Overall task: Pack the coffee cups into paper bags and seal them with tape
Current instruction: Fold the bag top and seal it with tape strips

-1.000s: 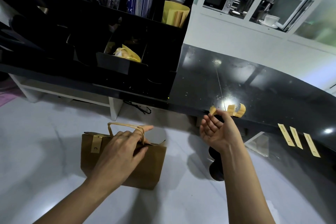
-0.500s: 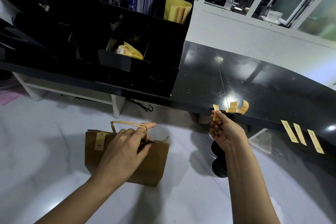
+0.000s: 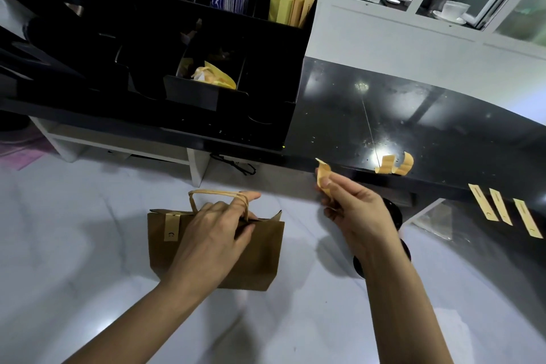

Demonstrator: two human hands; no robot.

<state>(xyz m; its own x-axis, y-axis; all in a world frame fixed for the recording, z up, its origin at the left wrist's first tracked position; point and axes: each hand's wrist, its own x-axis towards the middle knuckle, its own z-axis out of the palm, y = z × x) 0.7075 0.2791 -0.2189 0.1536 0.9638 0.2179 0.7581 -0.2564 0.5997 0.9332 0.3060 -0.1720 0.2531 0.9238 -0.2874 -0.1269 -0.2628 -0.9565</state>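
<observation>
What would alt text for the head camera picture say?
A person's left hand holds a brown paper bag closed at its top, one tape strip already on it, while the right hand pinches another tape strip beside a black counter.

Both bare forearms reach forward from the bottom of the view. The left hand (image 3: 217,233) lies palm down, its fingers curled over the top edge of a paper bag (image 3: 260,257) and pinching it closed, the index finger stretched straight out through the handle. The right hand (image 3: 359,216) is raised higher and to the right, wrist bent slightly, thumb and fingers pinching 1 strip of tape (image 3: 323,179) that stands up above the fingertips.
</observation>
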